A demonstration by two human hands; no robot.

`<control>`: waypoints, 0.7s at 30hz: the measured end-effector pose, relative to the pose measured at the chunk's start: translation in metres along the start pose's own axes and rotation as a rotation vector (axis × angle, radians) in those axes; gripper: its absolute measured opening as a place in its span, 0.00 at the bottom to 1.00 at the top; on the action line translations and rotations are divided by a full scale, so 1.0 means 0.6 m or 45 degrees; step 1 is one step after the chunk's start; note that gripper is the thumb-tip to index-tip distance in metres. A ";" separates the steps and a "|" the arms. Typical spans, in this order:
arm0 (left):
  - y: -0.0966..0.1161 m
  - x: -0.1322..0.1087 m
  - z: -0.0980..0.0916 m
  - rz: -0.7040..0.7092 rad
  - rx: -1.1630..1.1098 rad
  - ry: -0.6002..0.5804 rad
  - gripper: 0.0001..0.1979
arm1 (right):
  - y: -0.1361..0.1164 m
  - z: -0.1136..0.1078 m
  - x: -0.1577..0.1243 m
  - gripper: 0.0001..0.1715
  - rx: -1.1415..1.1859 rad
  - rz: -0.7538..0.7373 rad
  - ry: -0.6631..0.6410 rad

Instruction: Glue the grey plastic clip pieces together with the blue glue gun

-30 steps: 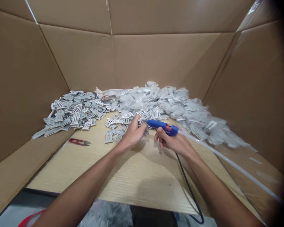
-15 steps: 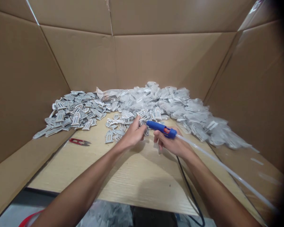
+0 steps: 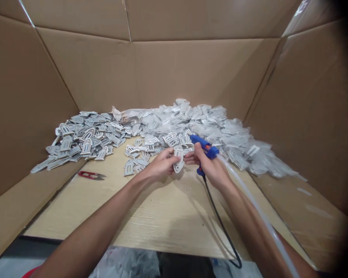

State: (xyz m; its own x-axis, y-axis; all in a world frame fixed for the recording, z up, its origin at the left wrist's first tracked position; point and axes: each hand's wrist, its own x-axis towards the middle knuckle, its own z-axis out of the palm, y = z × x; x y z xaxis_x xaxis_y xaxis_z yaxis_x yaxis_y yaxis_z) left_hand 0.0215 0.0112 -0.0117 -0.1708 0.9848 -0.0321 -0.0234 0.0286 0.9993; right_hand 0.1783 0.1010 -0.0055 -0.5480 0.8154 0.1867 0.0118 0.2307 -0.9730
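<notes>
left hand (image 3: 162, 164): thumb and fingers closed in a pinch on one grey window-shaped piece (image 3: 178, 157); no gap between grip and piece. the piece is held above the table, near its middle, narrow end pointing toward the person.

right hand (image 3: 208, 164): wrapped around a blue glue gun (image 3: 202, 143), thumb along its upper side. some fingers reach out toward the right edge of the held piece; whether they touch it cannot be told. the gun's nozzle points up and to the left, apart from the held piece.

attached to the gun: one long clear glue stick (image 3: 249, 195), running from the rear over the right forearm; one black cable (image 3: 217, 212), leaving the foot of the handle and curving down to the front edge of the table.

table (image 3: 145, 220): pale, wood-grained. on it, at left, one pair of red-handled snips (image 3: 88, 175), blades to the right, lying flat.

stock: one loose pile (image 3: 94, 135) of grey and white window shapes, back left; one small cluster (image 3: 137, 156) of the same, just beyond the left hand; one large heap (image 3: 229, 133) in clear plastic wrapping, back and right.

surround: brown cardboard walls (image 3: 203, 73), creased, on three sides.
</notes>
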 end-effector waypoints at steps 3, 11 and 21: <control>0.004 -0.006 0.003 0.010 0.021 -0.170 0.09 | 0.007 0.004 0.004 0.36 0.212 0.036 -0.059; 0.016 -0.024 0.008 -0.006 0.205 -0.284 0.07 | -0.003 0.000 0.000 0.35 0.353 -0.028 -0.051; 0.011 -0.014 0.001 0.001 0.173 -0.199 0.08 | -0.003 -0.009 -0.001 0.33 -0.127 0.080 -0.005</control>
State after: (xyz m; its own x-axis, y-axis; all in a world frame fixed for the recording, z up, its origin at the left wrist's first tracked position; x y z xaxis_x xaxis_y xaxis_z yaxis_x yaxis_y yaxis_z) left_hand 0.0235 0.0033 -0.0049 -0.0156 0.9991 -0.0385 0.1117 0.0400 0.9929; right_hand 0.1830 0.1031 -0.0029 -0.5470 0.8277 0.1252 0.1293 0.2313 -0.9642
